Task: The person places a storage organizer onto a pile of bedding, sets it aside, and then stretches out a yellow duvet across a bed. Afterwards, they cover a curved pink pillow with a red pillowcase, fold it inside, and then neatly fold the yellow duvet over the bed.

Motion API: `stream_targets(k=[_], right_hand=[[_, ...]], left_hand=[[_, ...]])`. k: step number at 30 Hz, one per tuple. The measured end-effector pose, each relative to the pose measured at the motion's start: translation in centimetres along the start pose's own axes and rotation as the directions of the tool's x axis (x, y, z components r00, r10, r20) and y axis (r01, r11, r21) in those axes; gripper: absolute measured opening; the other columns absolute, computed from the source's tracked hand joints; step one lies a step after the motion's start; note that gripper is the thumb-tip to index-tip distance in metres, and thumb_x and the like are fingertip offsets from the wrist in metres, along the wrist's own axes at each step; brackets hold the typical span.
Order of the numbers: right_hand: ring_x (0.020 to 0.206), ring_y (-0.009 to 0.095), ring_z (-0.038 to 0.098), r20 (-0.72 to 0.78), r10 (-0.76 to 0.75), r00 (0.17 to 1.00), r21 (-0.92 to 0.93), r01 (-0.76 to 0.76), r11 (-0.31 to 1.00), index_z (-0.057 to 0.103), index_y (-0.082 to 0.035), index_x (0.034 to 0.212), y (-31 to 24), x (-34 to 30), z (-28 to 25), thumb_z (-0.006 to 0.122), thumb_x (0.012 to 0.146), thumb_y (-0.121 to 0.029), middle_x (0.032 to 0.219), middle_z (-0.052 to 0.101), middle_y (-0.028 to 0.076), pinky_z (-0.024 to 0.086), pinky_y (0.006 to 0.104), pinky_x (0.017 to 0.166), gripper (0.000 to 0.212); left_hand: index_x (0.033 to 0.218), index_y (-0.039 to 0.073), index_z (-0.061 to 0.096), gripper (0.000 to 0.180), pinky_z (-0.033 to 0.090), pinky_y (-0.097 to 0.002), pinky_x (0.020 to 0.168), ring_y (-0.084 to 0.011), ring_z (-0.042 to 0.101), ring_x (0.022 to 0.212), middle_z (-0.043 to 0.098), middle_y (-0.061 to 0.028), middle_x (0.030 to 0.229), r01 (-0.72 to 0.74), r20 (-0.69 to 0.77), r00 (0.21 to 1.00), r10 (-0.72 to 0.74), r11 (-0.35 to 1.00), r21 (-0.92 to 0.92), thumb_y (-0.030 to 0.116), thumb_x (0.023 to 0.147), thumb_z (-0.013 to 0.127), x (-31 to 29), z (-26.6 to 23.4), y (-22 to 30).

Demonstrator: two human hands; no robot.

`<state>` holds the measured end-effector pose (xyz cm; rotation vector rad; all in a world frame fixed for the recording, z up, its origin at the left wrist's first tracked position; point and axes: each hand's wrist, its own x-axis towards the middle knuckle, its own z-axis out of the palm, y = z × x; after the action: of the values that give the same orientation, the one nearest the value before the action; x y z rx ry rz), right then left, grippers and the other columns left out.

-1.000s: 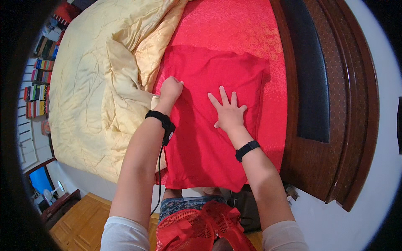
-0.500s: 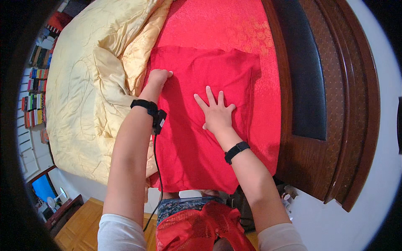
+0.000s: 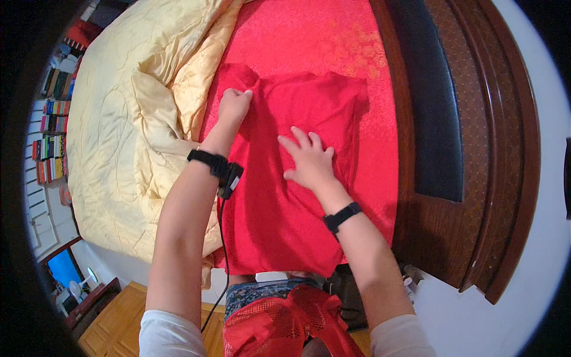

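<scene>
A plain red cloth (image 3: 279,220) lies spread on the red patterned bedsheet (image 3: 309,35). My left hand (image 3: 234,105) is closed on the cloth's upper left part, where the fabric bunches into a fold. My right hand (image 3: 309,160) lies flat on the middle of the cloth with fingers spread, pressing it down. Both wrists wear black bands, and a thin black cable hangs from the left one.
A rumpled yellow quilt (image 3: 131,119) covers the bed's left side, touching the cloth's edge. A dark wooden headboard with a black padded panel (image 3: 434,113) runs along the right. Bookshelves (image 3: 50,119) and a wooden floor (image 3: 113,321) lie at the left and below.
My left hand has moved up along the cloth's left edge and closed on the fabric. My right hand has stayed flat on the cloth, its fingers drawing a little closer together.
</scene>
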<state>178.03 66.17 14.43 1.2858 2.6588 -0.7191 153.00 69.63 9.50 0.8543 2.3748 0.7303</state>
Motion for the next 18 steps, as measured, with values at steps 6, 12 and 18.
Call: stream_targets(k=[6,12,18], right_hand=[[0.099,0.041,0.053,-0.408,0.583,0.702,0.447,-0.404,0.799,0.049,0.002,0.109,9.0,3.2,-1.0,0.068,0.078,-0.03,0.109,0.049,0.023,0.044,0.0474,0.086,0.048],[0.066,0.032,0.059,0.171,0.77,0.614,0.797,-0.546,0.259,0.058,0.001,0.087,17.1,6.2,1.6,0.068,0.077,-0.029,0.069,0.058,0.015,0.048,0.0447,0.069,0.033],[0.062,0.025,0.055,-0.155,0.67,0.726,0.76,-0.346,0.551,0.052,-0.003,0.07,17.3,6.0,1.7,0.066,0.079,-0.021,0.065,0.057,0.01,0.045,0.0403,0.065,0.024]], left_hand=[[0.097,-0.003,0.057,0.036,0.046,-0.0405,0.077,-0.028,0.06,0.09,0.062,-0.019,0.095,-0.074,-0.097,0.99,0.104,0.959,0.272,0.03,0.082,0.062,-4.2,0.3,-5.3],[0.11,-0.008,0.052,0.045,0.046,-0.0385,0.08,-0.0245,0.059,0.093,0.061,-0.0145,0.105,0.652,0.568,0.741,-0.357,0.584,-0.484,0.03,0.087,0.06,-2.2,0.8,-10.2],[0.106,-0.005,0.055,0.031,0.046,-0.0365,0.076,-0.0233,0.058,0.087,0.063,-0.0125,0.096,0.409,0.167,0.913,-0.373,0.821,-0.399,0.018,0.085,0.06,-1.3,-0.9,-16.3]])
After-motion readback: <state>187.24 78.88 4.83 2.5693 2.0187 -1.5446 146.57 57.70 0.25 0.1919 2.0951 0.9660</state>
